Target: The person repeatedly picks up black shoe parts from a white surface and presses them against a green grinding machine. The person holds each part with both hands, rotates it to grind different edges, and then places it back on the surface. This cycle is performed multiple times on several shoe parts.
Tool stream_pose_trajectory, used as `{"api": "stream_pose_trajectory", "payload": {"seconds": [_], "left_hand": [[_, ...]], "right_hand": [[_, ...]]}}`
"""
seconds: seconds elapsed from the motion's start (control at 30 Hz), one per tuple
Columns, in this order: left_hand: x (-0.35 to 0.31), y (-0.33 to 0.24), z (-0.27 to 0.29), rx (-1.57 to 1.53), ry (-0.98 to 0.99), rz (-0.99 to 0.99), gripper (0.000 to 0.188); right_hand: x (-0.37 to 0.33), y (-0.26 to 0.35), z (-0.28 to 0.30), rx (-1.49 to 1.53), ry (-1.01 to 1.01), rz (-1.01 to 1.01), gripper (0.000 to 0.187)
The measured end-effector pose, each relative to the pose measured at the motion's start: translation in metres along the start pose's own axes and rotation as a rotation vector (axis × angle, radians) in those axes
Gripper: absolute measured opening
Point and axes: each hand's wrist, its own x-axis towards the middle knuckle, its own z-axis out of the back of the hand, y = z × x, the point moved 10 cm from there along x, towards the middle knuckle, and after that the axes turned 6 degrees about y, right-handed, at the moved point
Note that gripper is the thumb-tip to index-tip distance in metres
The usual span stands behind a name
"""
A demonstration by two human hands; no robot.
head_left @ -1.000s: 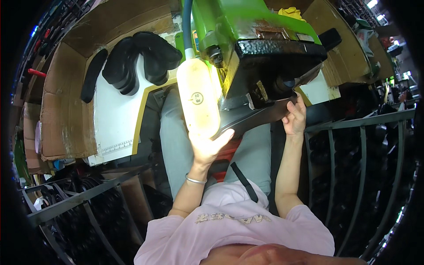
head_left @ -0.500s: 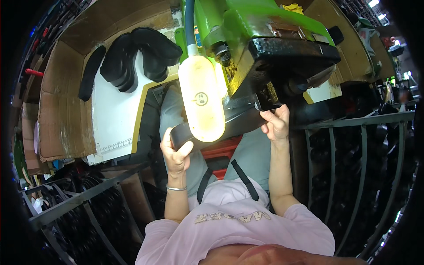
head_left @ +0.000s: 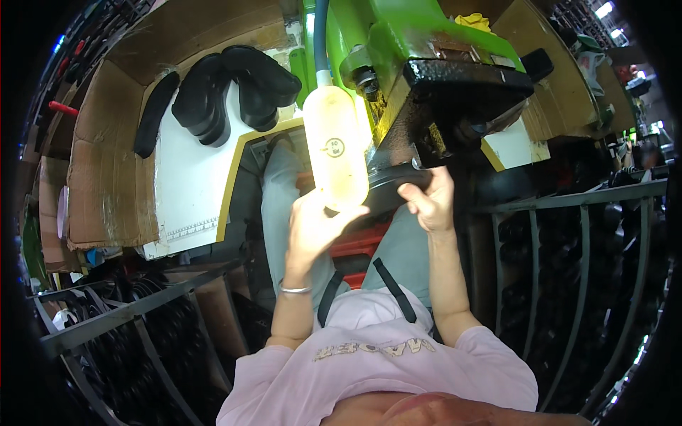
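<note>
A dark shoe sole [head_left: 393,187] is held between my hands, below the black head [head_left: 462,89] of a green machine [head_left: 426,32]. My right hand [head_left: 435,202] grips the sole's right end, close to the machine's metal tip, thumb on the near side. My left hand [head_left: 310,231] is closed at the sole's other end, its thumb pointing right. A lit oval lamp [head_left: 337,135] hangs in front of this hand's fingertips and covers the sole's left part.
Black soles [head_left: 201,99] lie heaped on the white tabletop [head_left: 186,188] at left, inside cardboard walls [head_left: 110,156]. Metal racks [head_left: 579,192] holding black pieces flank me on both sides. A yellow cloth [head_left: 474,21] sits behind the machine.
My left hand has moved right and up, toward the lamp. The sole has shifted and turned, its left end now behind the lamp. My right hand has moved slightly left.
</note>
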Motion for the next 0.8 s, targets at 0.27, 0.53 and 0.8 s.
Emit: {"api": "stream_pose_trajectory", "payload": {"seconds": [0.27,0.53,0.8], "left_hand": [[0.026,-0.02,-0.005,0.096,-0.04,-0.127,0.028],[-0.012,0.028,0.004,-0.21,-0.048,0.074,0.019],[-0.017,0.04,-0.022,-0.436,-0.082,-0.025,0.027]], "right_hand": [[-0.003,0.001,0.018,0.172,-0.089,-0.048,0.031],[-0.003,-0.017,-0.016,0.046,-0.019,-0.172,0.031],[0.005,0.002,-0.041,-0.412,0.081,0.104,0.032]]}}
